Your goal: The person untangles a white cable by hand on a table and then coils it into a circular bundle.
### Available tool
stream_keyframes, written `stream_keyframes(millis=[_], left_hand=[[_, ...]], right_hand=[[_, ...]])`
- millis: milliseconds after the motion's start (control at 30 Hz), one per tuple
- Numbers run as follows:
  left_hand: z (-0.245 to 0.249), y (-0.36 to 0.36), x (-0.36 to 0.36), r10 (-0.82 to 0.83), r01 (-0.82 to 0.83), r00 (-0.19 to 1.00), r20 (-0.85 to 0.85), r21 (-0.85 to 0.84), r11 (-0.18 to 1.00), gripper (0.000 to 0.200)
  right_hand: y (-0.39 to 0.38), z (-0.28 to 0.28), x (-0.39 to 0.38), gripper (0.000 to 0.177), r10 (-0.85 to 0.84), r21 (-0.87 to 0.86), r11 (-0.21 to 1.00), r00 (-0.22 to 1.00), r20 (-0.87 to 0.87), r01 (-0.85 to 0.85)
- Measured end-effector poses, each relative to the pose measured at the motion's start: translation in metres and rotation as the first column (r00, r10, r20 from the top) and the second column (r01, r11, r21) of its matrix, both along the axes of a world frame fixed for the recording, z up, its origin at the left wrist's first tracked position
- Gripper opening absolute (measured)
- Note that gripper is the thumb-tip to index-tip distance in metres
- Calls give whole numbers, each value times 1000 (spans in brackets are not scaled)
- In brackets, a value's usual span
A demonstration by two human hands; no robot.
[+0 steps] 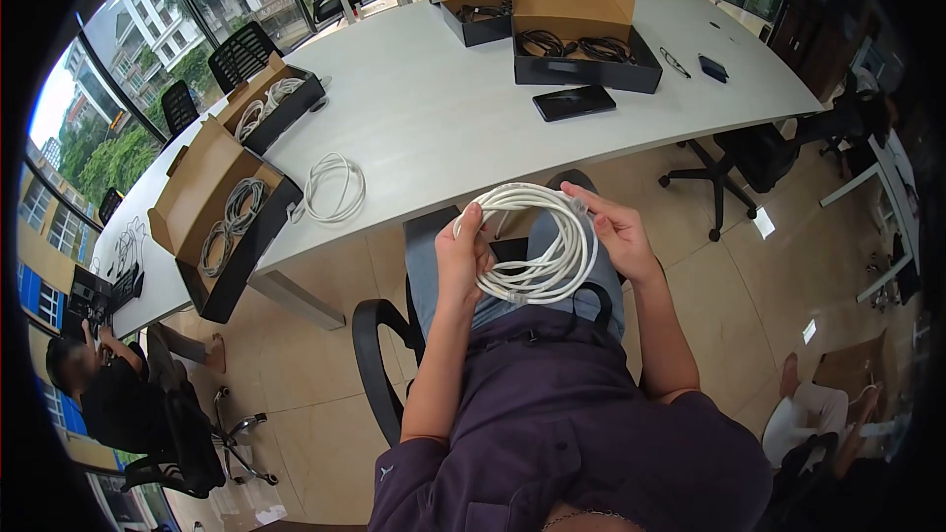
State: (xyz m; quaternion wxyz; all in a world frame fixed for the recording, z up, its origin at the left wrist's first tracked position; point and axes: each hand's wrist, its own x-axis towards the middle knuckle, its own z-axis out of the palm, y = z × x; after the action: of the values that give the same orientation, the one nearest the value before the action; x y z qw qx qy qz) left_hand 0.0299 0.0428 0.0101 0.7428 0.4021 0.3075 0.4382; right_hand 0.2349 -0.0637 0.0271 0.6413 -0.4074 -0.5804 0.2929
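A coiled white cable (pixel 581 261) is held up above my lap, with a clear plug hanging at its lower edge. My left hand (pixel 463 254) is closed around the left side of the coil, thumb on top. At the coil's upper right, my right hand (pixel 616 229) pinches the cable near a clear connector. A second white coil (pixel 335 187) lies on the table near its front edge, left of my hands. Beside it stands an open box (pixel 227 281) with grey cable coils inside.
On the white table (pixel 424 118) are another box with white cables (pixel 286 118), two boxes with black cables (pixel 586 74), (pixel 483 30), a black phone (pixel 574 103) and glasses (pixel 675 62). A person (pixel 128 394) sits at the left; another person (pixel 818 414) sits at the right.
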Motion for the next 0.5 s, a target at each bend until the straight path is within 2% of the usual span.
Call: stream_keyframes(millis=[133,233,333,433,500], left_hand=[[11,-9,2,39,-38,999,-10,74,997,30],[13,-13,1,0,-2,1000,20,84,996,26],[13,-21,4,-81,76,994,72,60,995,24],[16,-32,12,-121,117,992,24,122,986,22],[16,-34,15,-116,124,992,-52,192,974,22]], right_hand=[[4,-6,4,35,111,12,994,987,113,-113],[6,-8,8,44,107,-90,991,990,96,-99],[10,-10,-4,64,79,4,997,973,-217,-80],[12,-23,5,79,88,-114,987,977,-193,-111],[10,-29,11,68,144,-324,921,962,-233,-216]])
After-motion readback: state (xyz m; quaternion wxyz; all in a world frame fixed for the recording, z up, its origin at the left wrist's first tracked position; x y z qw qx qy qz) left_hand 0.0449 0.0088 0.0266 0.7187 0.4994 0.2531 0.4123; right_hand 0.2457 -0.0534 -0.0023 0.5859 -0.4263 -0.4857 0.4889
